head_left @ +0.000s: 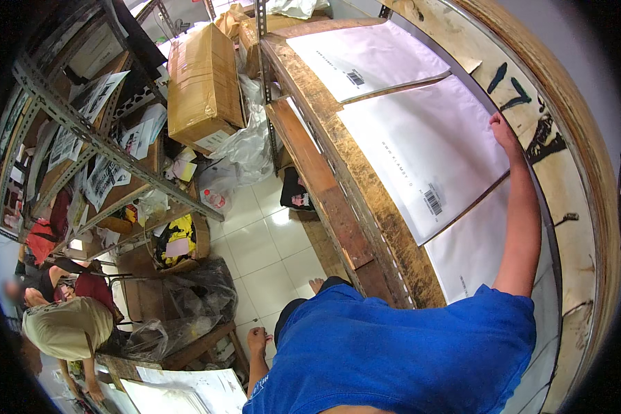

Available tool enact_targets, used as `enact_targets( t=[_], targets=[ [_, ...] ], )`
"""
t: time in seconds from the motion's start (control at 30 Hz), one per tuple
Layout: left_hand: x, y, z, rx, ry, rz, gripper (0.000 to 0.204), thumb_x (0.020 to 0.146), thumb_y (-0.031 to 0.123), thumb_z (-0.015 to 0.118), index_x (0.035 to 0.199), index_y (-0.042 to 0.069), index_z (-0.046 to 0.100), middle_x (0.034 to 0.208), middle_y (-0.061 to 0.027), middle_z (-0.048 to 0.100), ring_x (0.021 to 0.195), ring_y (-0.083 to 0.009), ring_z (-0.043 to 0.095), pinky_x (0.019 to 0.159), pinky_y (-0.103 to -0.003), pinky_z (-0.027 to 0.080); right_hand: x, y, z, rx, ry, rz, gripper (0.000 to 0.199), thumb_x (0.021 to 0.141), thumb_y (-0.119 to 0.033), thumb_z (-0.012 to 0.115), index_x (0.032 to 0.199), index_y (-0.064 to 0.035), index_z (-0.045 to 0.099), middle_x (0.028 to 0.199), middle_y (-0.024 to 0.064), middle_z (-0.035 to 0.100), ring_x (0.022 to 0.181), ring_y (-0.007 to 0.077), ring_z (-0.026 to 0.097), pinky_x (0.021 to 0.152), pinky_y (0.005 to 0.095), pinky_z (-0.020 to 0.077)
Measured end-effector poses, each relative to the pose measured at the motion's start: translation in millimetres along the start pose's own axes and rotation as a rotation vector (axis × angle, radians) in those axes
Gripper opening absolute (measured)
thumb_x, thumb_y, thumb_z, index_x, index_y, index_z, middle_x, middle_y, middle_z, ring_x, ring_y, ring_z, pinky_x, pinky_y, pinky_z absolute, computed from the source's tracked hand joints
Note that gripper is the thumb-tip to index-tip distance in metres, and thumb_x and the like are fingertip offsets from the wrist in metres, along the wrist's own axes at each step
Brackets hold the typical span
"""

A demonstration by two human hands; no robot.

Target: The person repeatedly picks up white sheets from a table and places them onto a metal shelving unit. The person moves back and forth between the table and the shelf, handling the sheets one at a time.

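Three white plastic mailer bags lie in a row on a worn wooden table (366, 186). My right hand (505, 132) reaches over the middle mailer bag (428, 145), fingers bunched on its far edge by the table's raised rim. A second mailer bag (366, 55) lies beyond it and a third mailer bag (472, 252) lies nearer, partly under my arm. My left hand (257, 339) hangs at my side over the tiled floor, holding nothing, fingers loosely apart. My blue shirt fills the lower middle.
A large cardboard box (203, 83) and clear plastic bags (245, 145) sit past the table's end. Metal shelving (83, 131) holds printed sheets at left. A wooden crate (176, 241) stands on the floor. Another person in a beige cap (65, 324) is at lower left.
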State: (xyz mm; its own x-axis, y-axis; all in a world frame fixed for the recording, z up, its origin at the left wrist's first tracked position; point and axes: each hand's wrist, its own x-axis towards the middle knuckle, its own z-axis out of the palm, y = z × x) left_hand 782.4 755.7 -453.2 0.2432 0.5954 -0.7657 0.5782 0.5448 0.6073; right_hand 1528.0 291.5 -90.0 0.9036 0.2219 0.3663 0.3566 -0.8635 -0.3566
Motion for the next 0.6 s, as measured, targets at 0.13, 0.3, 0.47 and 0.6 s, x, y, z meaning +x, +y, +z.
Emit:
enact_targets(
  t=[0.13, 0.3, 0.47, 0.6],
  targets=[
    [5, 3, 0, -0.022, 0.028, 0.021, 0.026, 0.089, 0.011, 0.056, 0.106, -0.009, 0.052, 0.079, -0.0140, 0.059, 0.060, -0.0224, 0.066, 0.052, -0.030, 0.056, 0, 17, -5, -0.041, 0.037, 0.021, 0.008, 0.077, -0.005, 0.052, 0.083, -0.0016, 0.058, 0.073, 0.0079, 0.056, 0.070, 0.0194, 0.053, 0.066, 0.0321, 0.0438],
    [-1, 15, 4, 0.012, 0.025, 0.016, 0.029, 0.090, 0.013, 0.055, 0.107, -0.009, 0.052, 0.081, -0.0152, 0.060, 0.062, -0.0232, 0.066, 0.053, -0.030, 0.056, 2, 26, -4, -0.061, 0.057, 0.026, 0.008, 0.079, -0.007, 0.053, 0.083, -0.0010, 0.057, 0.075, 0.0107, 0.056, 0.071, 0.0227, 0.053, 0.067, 0.0343, 0.0436],
    [-2, 21, 6, 0.085, 0.017, 0.057, 0.031, 0.089, 0.014, 0.055, 0.108, -0.010, 0.052, 0.082, -0.0160, 0.060, 0.064, -0.0241, 0.067, 0.054, -0.030, 0.057, -1, 28, -2, -0.067, 0.075, 0.036, 0.010, 0.081, -0.009, 0.053, 0.084, -0.0004, 0.056, 0.076, 0.0136, 0.055, 0.073, 0.0260, 0.053, 0.068, 0.0365, 0.0433],
    [0, 22, 7, 0.060, 0.005, 0.080, 0.031, 0.089, 0.014, 0.055, 0.109, -0.010, 0.051, 0.083, -0.0162, 0.060, 0.064, -0.0239, 0.067, 0.055, -0.030, 0.057, 2, 30, -7, -0.091, 0.096, 0.030, 0.011, 0.083, -0.011, 0.053, 0.084, 0.0001, 0.056, 0.077, 0.0158, 0.055, 0.074, 0.0286, 0.052, 0.069, 0.0382, 0.0432]
  ],
)
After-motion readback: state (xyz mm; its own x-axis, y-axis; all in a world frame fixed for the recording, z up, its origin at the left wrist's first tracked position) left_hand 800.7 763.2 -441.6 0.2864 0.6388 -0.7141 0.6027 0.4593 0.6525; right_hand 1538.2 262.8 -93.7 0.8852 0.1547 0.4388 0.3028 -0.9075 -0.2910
